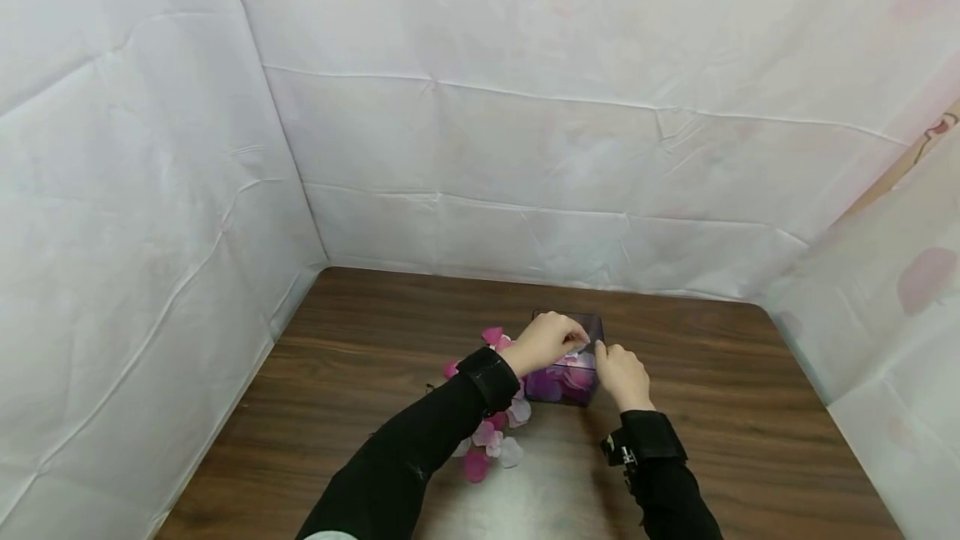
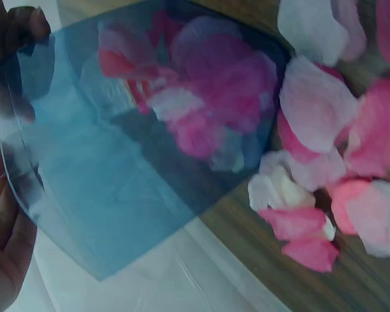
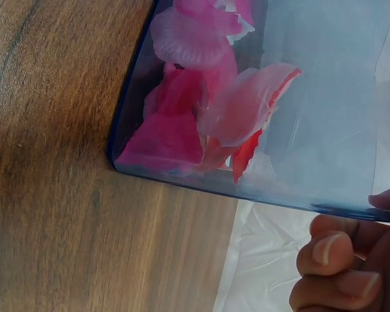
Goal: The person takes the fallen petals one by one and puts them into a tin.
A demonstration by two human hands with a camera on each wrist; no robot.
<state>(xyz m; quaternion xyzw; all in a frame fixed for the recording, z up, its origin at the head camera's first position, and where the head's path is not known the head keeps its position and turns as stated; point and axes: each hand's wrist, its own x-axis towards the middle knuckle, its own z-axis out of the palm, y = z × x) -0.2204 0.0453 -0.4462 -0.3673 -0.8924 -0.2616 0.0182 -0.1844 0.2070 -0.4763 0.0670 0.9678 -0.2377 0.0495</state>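
A clear, dark-tinted plastic box (image 1: 564,394) stands on the table with pink, purple and white artificial petals (image 3: 237,107) inside. My right hand (image 1: 622,376) is at its right side; in the right wrist view that hand (image 3: 341,263) pinches the rim, fingers outside the wall. My left hand (image 1: 551,337) reaches over the box from the left, fingers bent down above its opening. In the left wrist view this hand (image 2: 10,240) shows curled fingers close to the rim; I cannot tell whether a petal is between them.
More loose petals (image 1: 491,432) lie on the wooden table (image 1: 720,407) left of the box, partly hidden under my left forearm. White cloth (image 1: 480,148) hangs behind the table and along both sides.
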